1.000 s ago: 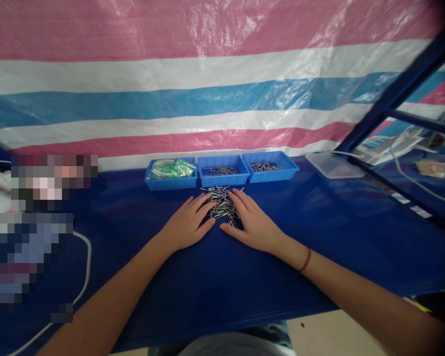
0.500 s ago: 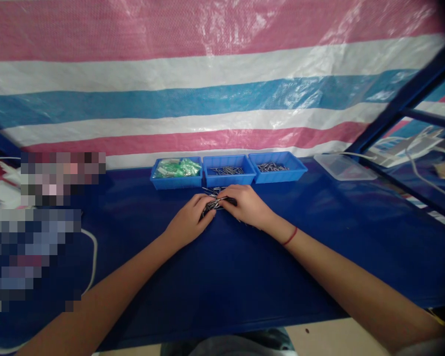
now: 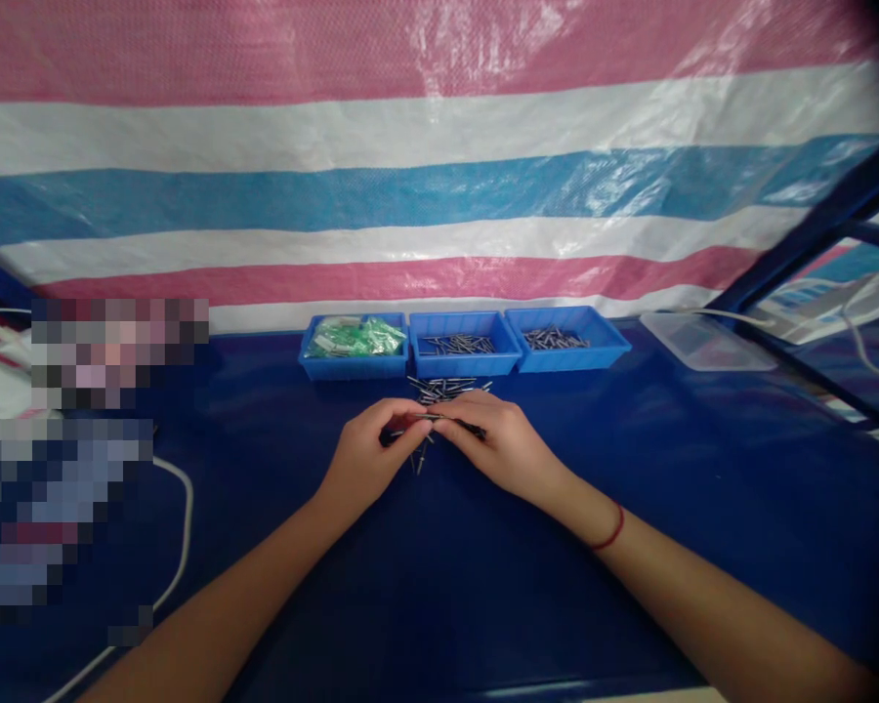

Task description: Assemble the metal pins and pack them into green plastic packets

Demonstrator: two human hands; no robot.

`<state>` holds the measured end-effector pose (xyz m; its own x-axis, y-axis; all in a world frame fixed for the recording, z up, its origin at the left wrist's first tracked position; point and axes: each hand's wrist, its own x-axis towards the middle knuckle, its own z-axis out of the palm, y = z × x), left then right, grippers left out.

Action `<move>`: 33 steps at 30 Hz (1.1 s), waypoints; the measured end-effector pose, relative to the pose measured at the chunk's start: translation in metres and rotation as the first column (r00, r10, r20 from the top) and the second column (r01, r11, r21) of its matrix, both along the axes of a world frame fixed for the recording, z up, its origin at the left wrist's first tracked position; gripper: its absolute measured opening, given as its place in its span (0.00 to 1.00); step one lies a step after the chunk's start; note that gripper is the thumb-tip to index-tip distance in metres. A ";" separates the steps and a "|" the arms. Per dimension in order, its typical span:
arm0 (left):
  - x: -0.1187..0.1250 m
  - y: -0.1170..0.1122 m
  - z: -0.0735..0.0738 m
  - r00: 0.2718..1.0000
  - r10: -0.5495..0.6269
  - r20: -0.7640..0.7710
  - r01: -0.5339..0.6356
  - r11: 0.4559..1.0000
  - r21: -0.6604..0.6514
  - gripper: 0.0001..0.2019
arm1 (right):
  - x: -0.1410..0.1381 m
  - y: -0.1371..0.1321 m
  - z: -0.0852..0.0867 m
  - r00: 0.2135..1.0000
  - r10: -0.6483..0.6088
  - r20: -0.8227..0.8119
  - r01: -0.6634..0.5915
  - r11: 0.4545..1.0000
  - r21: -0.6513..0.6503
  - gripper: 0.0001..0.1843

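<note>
My left hand [image 3: 370, 451] and my right hand [image 3: 509, 439] meet over the blue table, fingertips almost touching. Each is closed in a pinch on a slim metal pin [image 3: 431, 417], which lies crosswise between them. Its exact kind is too small to tell. Just behind my fingers lies a loose pile of similar metal pins [image 3: 439, 389], partly covered by my right hand. A few more pins [image 3: 420, 457] poke out below my fingertips.
Behind the pile stand three blue bins in a row: a left bin [image 3: 355, 368] with green-and-clear plastic packets, a middle bin [image 3: 465, 365] and a right bin [image 3: 575, 357] with metal pins. A clear plastic lid [image 3: 703, 342] lies right. A white cable [image 3: 188, 498] runs at left.
My hands have come away from the bunch of pins and now pinch a single one between them. More of the pile shows behind my fingers. The view has shifted slightly.
</note>
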<state>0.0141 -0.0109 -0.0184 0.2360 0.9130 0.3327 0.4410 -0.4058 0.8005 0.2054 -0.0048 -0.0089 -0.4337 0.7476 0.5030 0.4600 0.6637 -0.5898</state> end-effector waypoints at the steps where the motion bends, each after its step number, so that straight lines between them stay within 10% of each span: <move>1: 0.001 -0.003 0.000 0.999 0.008 0.039 -0.007 1.000 -0.030 0.09 | -0.001 -0.003 0.001 0.999 0.006 -0.034 -0.007 1.000 -0.025 0.11; 33: 0.003 -0.015 0.005 0.969 -0.045 0.243 0.077 0.989 -0.123 0.06 | -0.003 -0.015 -0.002 0.995 -0.047 -0.093 0.043 0.998 -0.035 0.04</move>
